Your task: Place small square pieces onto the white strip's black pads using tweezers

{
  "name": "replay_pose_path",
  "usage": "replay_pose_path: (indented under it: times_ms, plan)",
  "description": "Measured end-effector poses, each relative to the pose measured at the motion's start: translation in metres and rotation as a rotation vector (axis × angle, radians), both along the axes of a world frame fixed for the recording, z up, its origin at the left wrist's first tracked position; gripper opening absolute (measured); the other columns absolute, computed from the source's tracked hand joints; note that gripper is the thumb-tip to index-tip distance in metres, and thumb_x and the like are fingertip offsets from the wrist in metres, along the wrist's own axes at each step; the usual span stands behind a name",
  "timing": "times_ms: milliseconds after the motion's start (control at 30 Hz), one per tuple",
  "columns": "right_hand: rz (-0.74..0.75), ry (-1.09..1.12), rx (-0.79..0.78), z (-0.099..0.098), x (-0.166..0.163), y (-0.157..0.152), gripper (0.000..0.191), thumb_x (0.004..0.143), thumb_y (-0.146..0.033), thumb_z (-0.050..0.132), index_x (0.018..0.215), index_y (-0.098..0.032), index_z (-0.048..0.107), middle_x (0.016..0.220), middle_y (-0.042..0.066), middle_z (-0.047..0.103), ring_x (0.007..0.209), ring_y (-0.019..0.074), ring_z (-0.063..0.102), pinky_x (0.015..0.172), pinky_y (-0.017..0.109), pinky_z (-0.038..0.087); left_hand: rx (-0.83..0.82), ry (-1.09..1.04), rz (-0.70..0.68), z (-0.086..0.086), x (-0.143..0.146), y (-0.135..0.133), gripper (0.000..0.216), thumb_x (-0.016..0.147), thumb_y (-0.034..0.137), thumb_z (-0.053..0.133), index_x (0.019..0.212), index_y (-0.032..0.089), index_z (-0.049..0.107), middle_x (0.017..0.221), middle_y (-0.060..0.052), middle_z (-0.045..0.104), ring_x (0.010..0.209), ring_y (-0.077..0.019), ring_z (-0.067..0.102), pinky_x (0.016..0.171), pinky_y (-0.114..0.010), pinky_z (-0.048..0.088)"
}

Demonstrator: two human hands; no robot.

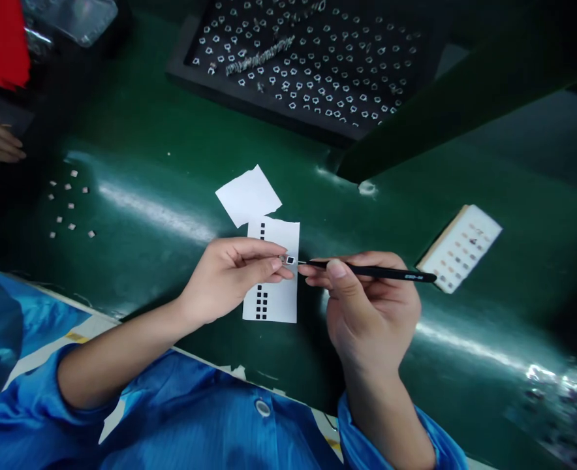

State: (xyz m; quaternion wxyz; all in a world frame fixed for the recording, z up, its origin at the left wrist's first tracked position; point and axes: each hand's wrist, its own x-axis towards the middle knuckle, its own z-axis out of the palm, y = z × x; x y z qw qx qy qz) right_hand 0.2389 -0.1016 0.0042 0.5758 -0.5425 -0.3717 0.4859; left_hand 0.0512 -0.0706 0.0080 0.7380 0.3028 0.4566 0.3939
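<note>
Two hands at work: both over the white sticker sheet (272,287) on the green desk (171,163).
L hand (230,274): grip pinched on a small metal part (284,259), held just above the sheet.
R hand (367,307): grip clenched on black tweezers (367,269); tip carries a black square sticker (290,260), touching the part.
Sheet: approx. half the black squares are gone from the column; a cluster is left near the bottom, few at top.
Done pile, my guess: small parts (70,205) loose at far left.
Left to do: black tray (308,65) holds many parts.
</note>
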Motion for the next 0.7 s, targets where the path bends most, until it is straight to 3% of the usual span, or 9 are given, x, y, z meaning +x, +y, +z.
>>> replay_pose_path:
  times_ms: [200, 700]
  plan:
    - [-0.006, -0.050, -0.019, -0.0035, -0.0019, 0.0005, 0.022, 0.094, -0.028, 0.087, 0.102, -0.028, 0.067, 0.089, -0.003, 0.083, 0.080, 0.0197, 0.085, 0.073, 0.028, 0.069, -0.047, -0.078, 0.018, -0.0016, -0.0016, -0.0001, 0.015, 0.092, 0.022, 0.083, 0.105, 0.015, 0.085, 0.096, -0.008, 0.086, 0.095, -0.0239, 0.085, 0.097, -0.040, 0.070]
    - [0.020, -0.031, -0.015, -0.0029, -0.0040, 0.0001, 0.021, 0.095, -0.027, 0.086, 0.103, -0.029, 0.067, 0.091, -0.003, 0.082, 0.084, 0.0213, 0.086, 0.077, 0.032, 0.072, -0.062, -0.076, -0.007, -0.0016, 0.0006, -0.0005, 0.013, 0.094, 0.015, 0.076, 0.104, 0.014, 0.084, 0.094, -0.007, 0.086, 0.093, -0.0225, 0.085, 0.098, -0.040, 0.071]
